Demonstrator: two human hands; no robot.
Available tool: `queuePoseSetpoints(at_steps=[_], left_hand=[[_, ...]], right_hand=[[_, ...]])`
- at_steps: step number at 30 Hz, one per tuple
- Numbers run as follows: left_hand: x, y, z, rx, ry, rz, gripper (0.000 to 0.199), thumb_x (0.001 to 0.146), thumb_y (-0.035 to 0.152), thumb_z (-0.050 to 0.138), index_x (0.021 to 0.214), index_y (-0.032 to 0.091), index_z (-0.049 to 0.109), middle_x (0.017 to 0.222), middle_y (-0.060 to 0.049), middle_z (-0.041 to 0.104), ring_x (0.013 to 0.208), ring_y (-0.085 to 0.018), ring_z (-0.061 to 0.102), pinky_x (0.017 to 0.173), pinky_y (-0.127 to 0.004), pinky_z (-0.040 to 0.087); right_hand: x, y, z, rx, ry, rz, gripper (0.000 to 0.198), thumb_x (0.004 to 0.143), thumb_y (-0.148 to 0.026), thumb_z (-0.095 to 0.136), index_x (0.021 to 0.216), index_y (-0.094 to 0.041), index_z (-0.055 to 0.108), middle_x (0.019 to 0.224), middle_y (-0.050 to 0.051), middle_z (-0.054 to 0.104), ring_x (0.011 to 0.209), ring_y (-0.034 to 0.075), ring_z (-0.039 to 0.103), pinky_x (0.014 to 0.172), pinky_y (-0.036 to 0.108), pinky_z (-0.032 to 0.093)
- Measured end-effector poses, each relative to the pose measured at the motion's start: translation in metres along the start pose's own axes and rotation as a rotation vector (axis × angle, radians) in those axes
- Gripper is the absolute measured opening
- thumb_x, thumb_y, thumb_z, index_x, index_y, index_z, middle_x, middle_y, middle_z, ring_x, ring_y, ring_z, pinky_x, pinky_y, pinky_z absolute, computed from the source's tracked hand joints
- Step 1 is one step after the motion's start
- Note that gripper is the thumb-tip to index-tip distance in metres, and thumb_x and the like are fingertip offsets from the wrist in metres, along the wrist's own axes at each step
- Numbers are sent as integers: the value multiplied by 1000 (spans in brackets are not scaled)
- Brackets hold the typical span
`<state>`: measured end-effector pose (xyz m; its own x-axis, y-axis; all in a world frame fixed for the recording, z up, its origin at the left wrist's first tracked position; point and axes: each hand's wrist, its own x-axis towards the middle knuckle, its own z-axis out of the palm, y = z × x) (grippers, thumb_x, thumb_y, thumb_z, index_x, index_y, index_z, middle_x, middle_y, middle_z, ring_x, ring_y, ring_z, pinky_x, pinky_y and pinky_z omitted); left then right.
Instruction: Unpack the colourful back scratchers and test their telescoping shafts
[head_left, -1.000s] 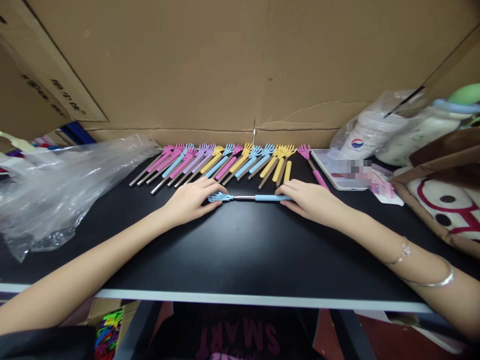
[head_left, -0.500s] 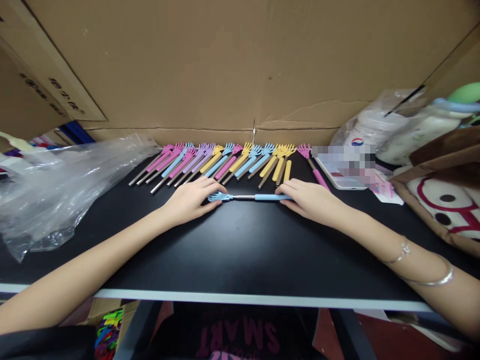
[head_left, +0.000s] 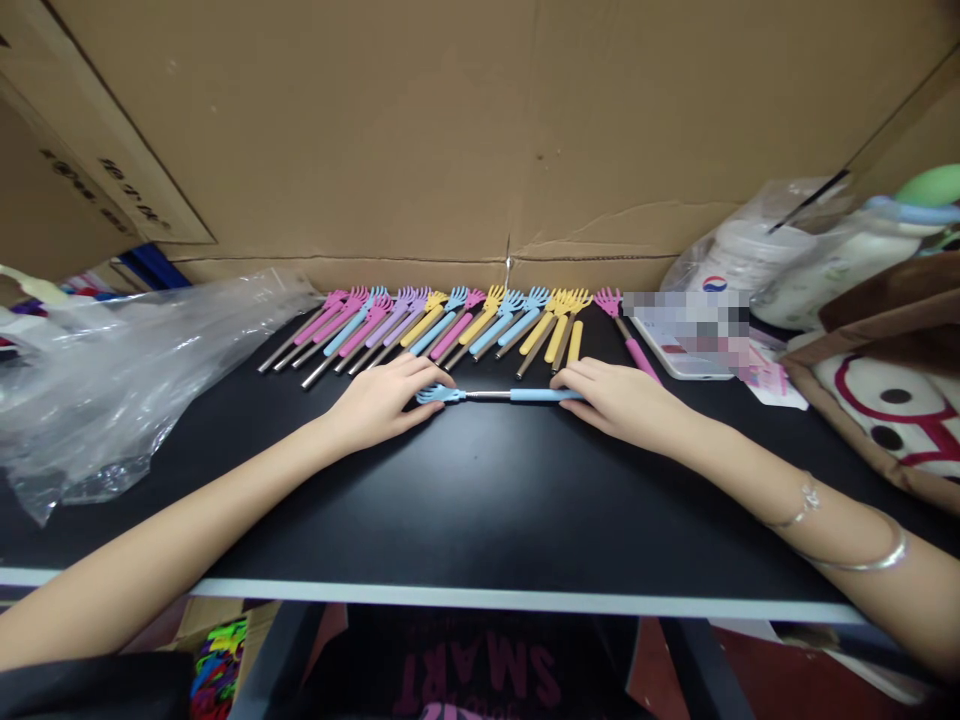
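A light blue back scratcher (head_left: pixel 489 396) lies crosswise between my hands, low over the black tabletop or resting on it. It has a claw-shaped head, a thin metal rod and a blue grip. Closed around the claw end is my left hand (head_left: pixel 391 398), thumb in front and fingers behind. My right hand (head_left: pixel 616 402) pinches the far end of the blue grip, whose tip is hidden by the fingers. Behind them lies a row of several back scratchers (head_left: pixel 442 325) in pink, purple, yellow and blue. One pink back scratcher (head_left: pixel 636 350) sits apart, just beyond my right hand.
A clear plastic bag (head_left: pixel 127 380) spreads over the left of the table (head_left: pixel 480 520). On the right are a phone (head_left: pixel 686 360), a white cup (head_left: pixel 757 262) in plastic and a brown bag (head_left: pixel 862 390). Cardboard (head_left: pixel 420 130) walls the back. Below, a box holds colourful pieces (head_left: pixel 219 665).
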<state>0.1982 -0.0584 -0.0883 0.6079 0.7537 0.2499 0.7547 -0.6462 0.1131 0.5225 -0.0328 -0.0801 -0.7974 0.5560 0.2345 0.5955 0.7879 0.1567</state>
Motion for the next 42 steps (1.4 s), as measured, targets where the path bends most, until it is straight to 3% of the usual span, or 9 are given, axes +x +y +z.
queuePoseSetpoints(at_steps=[42], left_hand=[[0, 1, 0, 10, -1, 14, 29, 96, 39, 38, 112, 24, 57, 112, -5, 62, 106, -19, 56, 84, -29, 48]], right_hand=[[0, -2, 2, -47, -19, 6, 17, 93, -27, 42, 96, -17, 56, 90, 7, 64, 79, 18, 61, 66, 29, 44]])
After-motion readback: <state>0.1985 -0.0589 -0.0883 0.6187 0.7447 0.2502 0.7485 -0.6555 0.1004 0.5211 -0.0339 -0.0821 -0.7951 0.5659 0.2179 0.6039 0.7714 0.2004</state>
